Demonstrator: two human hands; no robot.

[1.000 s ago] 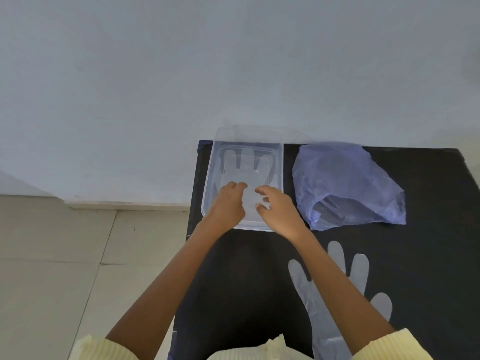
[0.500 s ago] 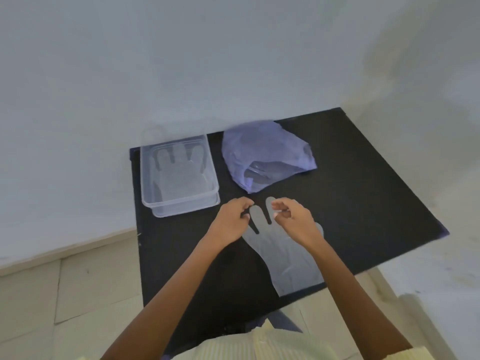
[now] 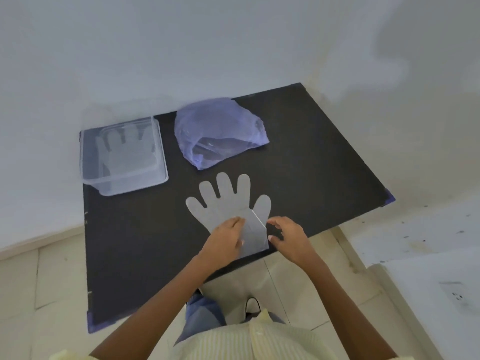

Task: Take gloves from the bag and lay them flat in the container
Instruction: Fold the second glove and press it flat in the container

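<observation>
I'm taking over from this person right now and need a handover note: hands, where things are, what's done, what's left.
Left hand: rests on the cuff of the loose glove, which lies flat on the black table.
Right hand: fingers curled at the cuff's right edge; grip unclear.
Container: far left of the table, with the packed glove flat inside.
Purple bag: beside the container; contents unclear.
Done: one glove placed.
Left: lay the loose glove in flat, then check the bag.
</observation>
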